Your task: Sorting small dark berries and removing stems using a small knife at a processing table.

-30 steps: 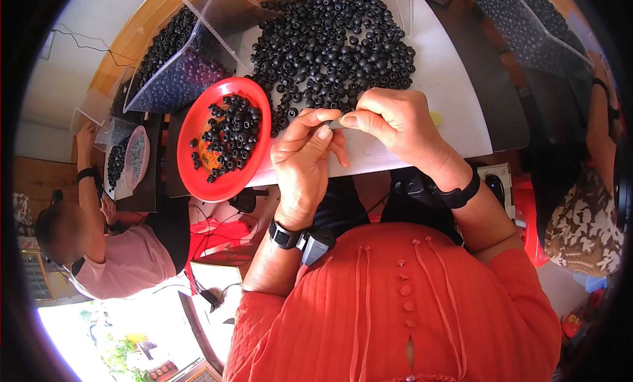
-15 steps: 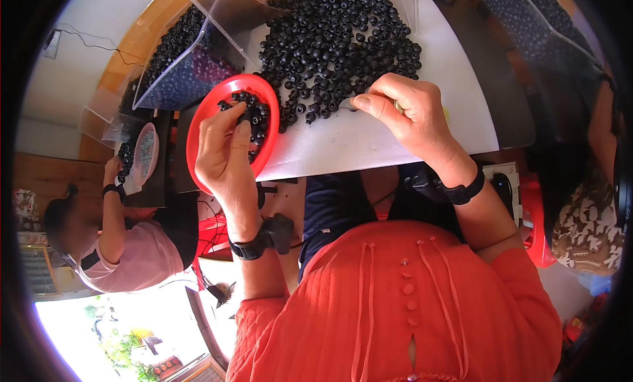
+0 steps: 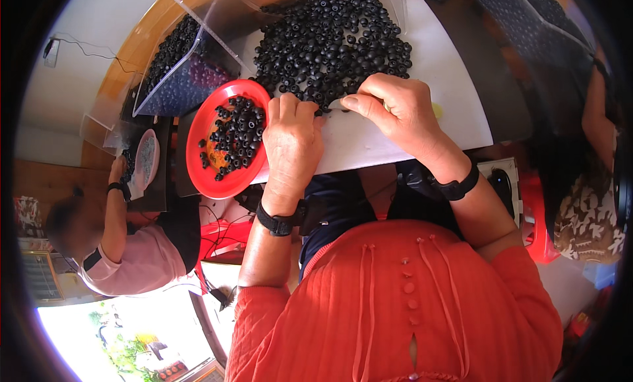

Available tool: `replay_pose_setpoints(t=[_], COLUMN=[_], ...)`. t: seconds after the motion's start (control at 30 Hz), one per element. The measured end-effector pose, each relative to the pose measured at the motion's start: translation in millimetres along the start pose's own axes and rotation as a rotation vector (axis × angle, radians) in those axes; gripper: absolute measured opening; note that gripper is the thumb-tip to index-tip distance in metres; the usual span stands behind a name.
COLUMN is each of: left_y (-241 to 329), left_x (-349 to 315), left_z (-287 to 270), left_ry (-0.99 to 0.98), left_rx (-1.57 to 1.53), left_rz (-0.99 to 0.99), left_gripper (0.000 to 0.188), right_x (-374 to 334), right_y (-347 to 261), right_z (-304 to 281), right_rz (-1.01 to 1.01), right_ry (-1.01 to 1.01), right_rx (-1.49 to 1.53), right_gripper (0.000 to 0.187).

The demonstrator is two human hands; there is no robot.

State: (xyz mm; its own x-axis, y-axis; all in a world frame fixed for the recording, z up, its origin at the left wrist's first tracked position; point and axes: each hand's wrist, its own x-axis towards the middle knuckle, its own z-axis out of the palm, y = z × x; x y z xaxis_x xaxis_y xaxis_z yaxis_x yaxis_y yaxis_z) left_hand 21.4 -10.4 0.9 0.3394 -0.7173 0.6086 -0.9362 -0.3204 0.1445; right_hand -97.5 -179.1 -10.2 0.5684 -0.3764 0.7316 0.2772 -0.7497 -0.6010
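Observation:
A large pile of small black round pieces with holes [image 3: 330,46] covers the far part of the white board [image 3: 455,92]. At the pile's near edge my left hand [image 3: 293,141] is closed with its knuckles up; whatever its fingertips hold is hidden. To its right, my right hand [image 3: 402,112] pinches a thin, pale silvery tool [image 3: 338,106] between thumb and fingers, its end pointing at the pile. Left of my left hand is a red plate [image 3: 198,128], partly filled with the same black pieces [image 3: 241,131].
A clear bin of black pieces [image 3: 175,79] stands beyond the plate, and another clear bin [image 3: 541,32] at the far right. On the left a co-worker in a pink shirt [image 3: 142,260] reaches to a pink dish [image 3: 146,158]. A patterned sleeve [image 3: 590,217] shows at right.
My left hand has moved right, from over the red plate to the pile's near edge. My right hand has shifted only slightly. More of the plate's contents shows.

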Motion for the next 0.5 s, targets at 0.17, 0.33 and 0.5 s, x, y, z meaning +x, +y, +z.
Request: replay_pose_setpoints(t=[0.17, 0.33, 0.5], left_y=[12, 14, 12], left_x=[-9, -11, -13], left_z=[-10, -9, -7], left_ry=[-0.076, -0.086, -0.004], left_rx=[-0.120, -0.145, -0.271], left_rz=[0.060, 0.013, -0.025], left_gripper=[0.022, 0.023, 0.022], right_x=[0, 0, 0], right_y=[1, 2, 0], right_z=[-4, -4, -5], right_rz=[0.011, 0.001, 0.011], right_ry=[-0.004, -0.038, -0.085], right_rx=[-0.015, -0.029, -0.046], right_gripper=[0.041, 0.041, 0.041])
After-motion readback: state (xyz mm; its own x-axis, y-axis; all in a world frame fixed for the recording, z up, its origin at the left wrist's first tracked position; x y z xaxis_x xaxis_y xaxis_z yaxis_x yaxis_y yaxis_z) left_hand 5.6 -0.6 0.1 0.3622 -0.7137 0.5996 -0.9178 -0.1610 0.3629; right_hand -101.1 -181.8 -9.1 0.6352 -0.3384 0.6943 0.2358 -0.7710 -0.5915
